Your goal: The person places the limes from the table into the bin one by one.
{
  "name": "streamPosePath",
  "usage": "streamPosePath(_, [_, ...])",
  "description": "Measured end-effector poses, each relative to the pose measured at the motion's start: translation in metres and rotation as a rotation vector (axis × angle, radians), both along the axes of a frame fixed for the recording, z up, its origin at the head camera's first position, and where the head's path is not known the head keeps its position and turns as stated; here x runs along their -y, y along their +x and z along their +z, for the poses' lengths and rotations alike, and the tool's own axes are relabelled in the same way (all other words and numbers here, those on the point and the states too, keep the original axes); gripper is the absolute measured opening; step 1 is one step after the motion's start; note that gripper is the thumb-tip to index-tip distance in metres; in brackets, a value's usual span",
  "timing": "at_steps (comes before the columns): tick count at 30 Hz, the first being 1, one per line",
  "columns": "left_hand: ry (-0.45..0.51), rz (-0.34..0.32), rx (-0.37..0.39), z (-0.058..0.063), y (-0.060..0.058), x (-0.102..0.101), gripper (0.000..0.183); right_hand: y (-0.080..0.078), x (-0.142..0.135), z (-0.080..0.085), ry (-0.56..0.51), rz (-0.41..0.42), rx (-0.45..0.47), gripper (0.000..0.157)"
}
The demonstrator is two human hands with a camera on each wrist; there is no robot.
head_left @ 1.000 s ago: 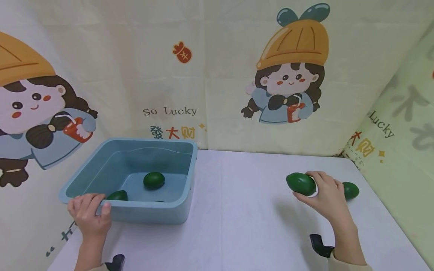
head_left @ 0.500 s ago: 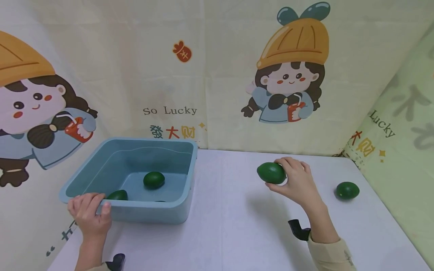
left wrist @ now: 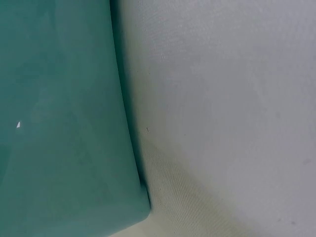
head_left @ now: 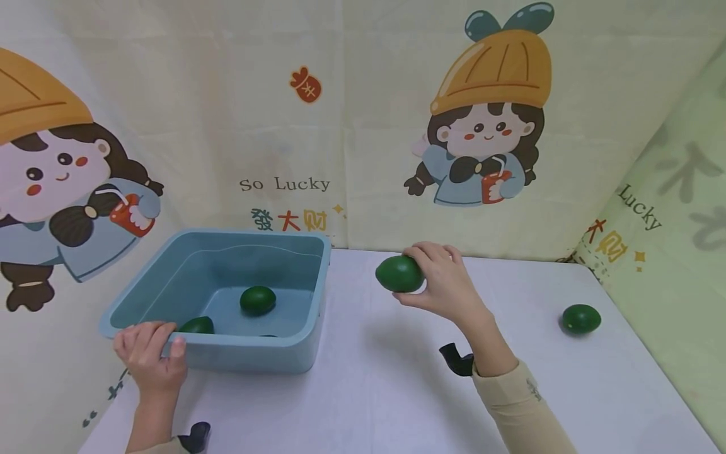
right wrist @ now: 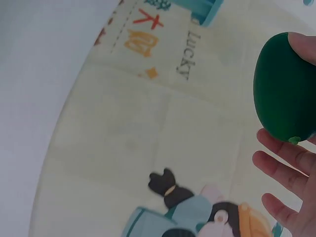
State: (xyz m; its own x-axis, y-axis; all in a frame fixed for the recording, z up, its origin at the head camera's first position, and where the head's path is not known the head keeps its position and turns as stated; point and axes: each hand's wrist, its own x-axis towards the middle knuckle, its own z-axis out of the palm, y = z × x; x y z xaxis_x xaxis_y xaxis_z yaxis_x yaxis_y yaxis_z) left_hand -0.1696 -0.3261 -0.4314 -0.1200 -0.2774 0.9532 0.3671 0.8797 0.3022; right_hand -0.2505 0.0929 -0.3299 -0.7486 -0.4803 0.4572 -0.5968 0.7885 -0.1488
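Note:
My right hand [head_left: 445, 280] pinches a dark green lime [head_left: 399, 274] between thumb and fingers, held above the table right of the blue plastic bin [head_left: 249, 342]. In the right wrist view the same lime [right wrist: 282, 91] shows a small stem end, with the other fingers spread below it. My left hand [head_left: 150, 359] grips the bin's near rim at its left corner, fingers over the edge and thumb outside. Inside the bin lie a lime [head_left: 258, 301] and another lime [head_left: 197, 325], partly hidden by the near wall. The left wrist view shows the bin's outer wall [left wrist: 64, 123] only.
One more lime [head_left: 581, 319] lies on the white table [head_left: 351, 403] at the right. A printed cloth [head_left: 374, 126] hangs behind the table and along its sides. Black straps show at both wrists.
My right hand has carried its lime left across the table, toward the bin, and slightly up and away. The lime at the right is now fully uncovered. My left hand stays on the rim.

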Motion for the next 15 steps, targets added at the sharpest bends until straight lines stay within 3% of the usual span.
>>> streamPosePath(9, [0.004,0.004,0.002,-0.004,-0.001,0.002,0.074,-0.006,0.05,0.011,0.056,0.135,-0.062,0.064])
streamPosePath(15, [0.01,0.004,-0.019,-0.004,-0.002,0.001,0.073,-0.008,0.081,0.012,0.095,0.189,-0.029,0.063])
